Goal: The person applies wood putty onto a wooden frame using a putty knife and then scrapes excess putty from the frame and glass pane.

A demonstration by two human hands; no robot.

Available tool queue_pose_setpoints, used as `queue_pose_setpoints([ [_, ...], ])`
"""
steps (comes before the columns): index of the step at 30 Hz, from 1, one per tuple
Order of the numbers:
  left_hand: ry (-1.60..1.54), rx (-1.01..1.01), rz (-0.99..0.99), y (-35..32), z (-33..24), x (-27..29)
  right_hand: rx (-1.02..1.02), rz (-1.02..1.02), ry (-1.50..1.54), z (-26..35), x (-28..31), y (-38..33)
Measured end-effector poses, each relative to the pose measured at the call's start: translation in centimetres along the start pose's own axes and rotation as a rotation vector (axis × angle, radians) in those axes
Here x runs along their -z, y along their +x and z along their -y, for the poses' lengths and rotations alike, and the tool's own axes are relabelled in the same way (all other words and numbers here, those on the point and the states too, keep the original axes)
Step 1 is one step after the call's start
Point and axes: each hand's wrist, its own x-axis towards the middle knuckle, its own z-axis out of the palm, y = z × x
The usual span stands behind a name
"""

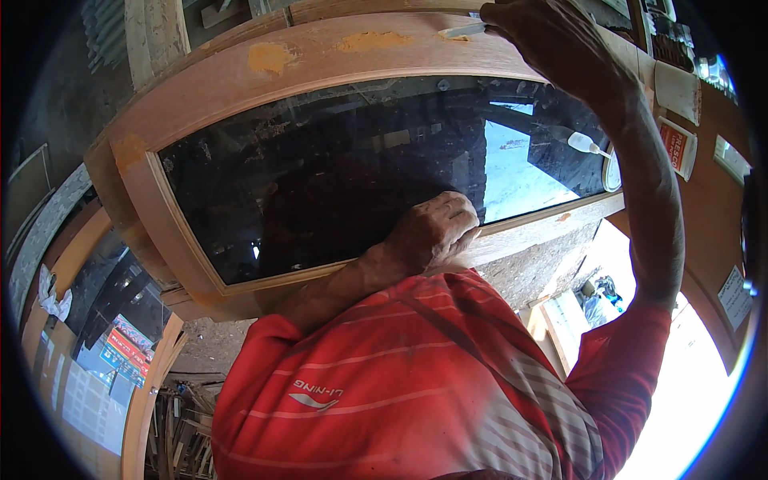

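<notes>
- Filling is the step in hand: right hand grips a putty knife on the glazed door frame, beside orange filler patches.
- Left hand rests curled on the frame's lower rail.
- Next: a flat, steady scrape.

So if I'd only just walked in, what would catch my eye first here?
Most likely the big wooden frame with its dark glass pane, filling the upper middle of the view. Orange-tan filler patches dot its top rail, and at the upper right the right hand presses a small putty knife against that rail. The left hand rests closed on the frame's lower edge, just above the red striped shirt.
</notes>
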Motion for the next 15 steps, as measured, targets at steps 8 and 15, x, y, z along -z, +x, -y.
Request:
queue_pose_setpoints([
  [8, 0.009, 0.013, -0.007, 0.1, -0.2, 0.4, -0.021, 0.099, -0.079, -1.9, -0.1, -1.0],
  [15, -0.002, 0.033, 0.001, 0.0, -0.1, 0.1, -0.130, 0.164, -0.029, -0.8, 0.4, -2.2],
])
